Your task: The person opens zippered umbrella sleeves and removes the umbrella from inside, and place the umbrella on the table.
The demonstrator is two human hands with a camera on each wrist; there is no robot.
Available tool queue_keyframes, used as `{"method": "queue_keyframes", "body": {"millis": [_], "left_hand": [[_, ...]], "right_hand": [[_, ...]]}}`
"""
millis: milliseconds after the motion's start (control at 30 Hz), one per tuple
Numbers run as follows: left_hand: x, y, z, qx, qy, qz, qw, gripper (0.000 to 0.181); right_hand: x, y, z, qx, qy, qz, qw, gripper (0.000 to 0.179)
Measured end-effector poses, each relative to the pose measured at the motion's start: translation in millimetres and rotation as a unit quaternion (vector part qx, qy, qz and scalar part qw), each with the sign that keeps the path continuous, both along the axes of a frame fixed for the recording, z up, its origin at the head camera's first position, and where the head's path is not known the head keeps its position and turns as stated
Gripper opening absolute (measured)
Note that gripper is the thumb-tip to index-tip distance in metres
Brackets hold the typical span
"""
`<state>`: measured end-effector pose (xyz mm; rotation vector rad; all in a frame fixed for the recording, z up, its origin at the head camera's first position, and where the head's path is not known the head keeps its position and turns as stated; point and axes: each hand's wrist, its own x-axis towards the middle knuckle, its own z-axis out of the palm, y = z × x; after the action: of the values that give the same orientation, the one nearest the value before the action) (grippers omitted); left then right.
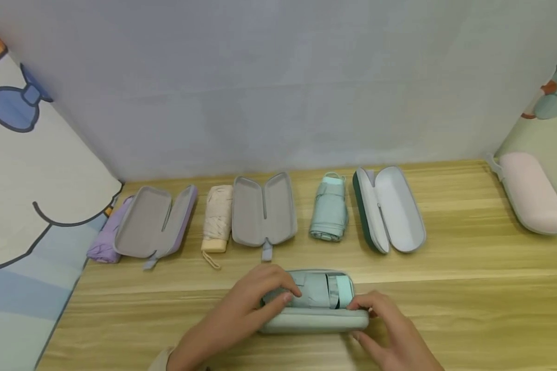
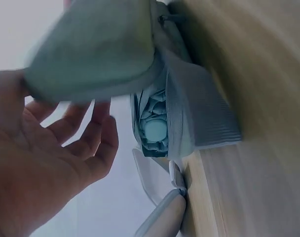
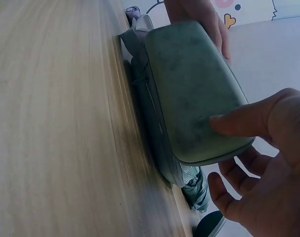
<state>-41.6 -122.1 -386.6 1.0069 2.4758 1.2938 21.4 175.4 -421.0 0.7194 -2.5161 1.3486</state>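
Observation:
A sage-green zip case (image 1: 315, 322) lies on the near middle of the table, its lid partly raised. Inside is a folded teal umbrella (image 1: 315, 288) with a mint end at the right; in the left wrist view its round tip (image 2: 156, 130) shows. My left hand (image 1: 246, 304) reaches over the case's left end, thumb and loosely bent fingers above the umbrella. In the left wrist view the lid (image 2: 95, 54) covers part of that thumb. My right hand (image 1: 387, 330) pinches the lid's right end, the thumb on its outer face (image 3: 194, 94) and the fingertips at its rim.
Along the back lie a purple umbrella (image 1: 107, 239), a lilac case (image 1: 144, 221), a cream umbrella (image 1: 218, 216), a grey-lined case (image 1: 248, 214), another teal umbrella (image 1: 329, 211) and a dark green case (image 1: 404, 211), all three cases opened. A pink case (image 1: 531, 190) is at far right.

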Motion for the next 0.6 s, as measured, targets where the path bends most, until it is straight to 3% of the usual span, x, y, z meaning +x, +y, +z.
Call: {"method": "queue_keyframes", "body": {"millis": [100, 167, 300, 433, 600], "left_hand": [[-6.9, 3.2, -2.0, -0.054, 0.029, -0.013, 0.9981, 0.019], [-10.7, 4.3, -4.1, -0.106, 0.055, -0.018, 0.9926, 0.029], [-12.6, 7.8, -11.7, -0.203, 0.105, -0.023, 0.9732, 0.051], [-8.4, 14.5, -16.1, -0.252, 0.132, -0.017, 0.9584, 0.059], [-1.0, 24.1, -16.4, -0.316, 0.178, -0.013, 0.9320, 0.069]], "right_hand": [[0.4, 4, -8.0, -0.011, 0.047, 0.034, 0.9982, 0.062], [0.3, 7, -13.5, -0.017, 0.069, 0.055, 0.9959, 0.061], [0.8, 12, -15.1, -0.001, 0.078, 0.074, 0.9942, 0.061], [-1.3, 17, -15.6, 0.007, 0.094, 0.084, 0.9920, 0.063], [-1.8, 19, -15.5, 0.006, 0.087, 0.081, 0.9929, 0.063]]}}
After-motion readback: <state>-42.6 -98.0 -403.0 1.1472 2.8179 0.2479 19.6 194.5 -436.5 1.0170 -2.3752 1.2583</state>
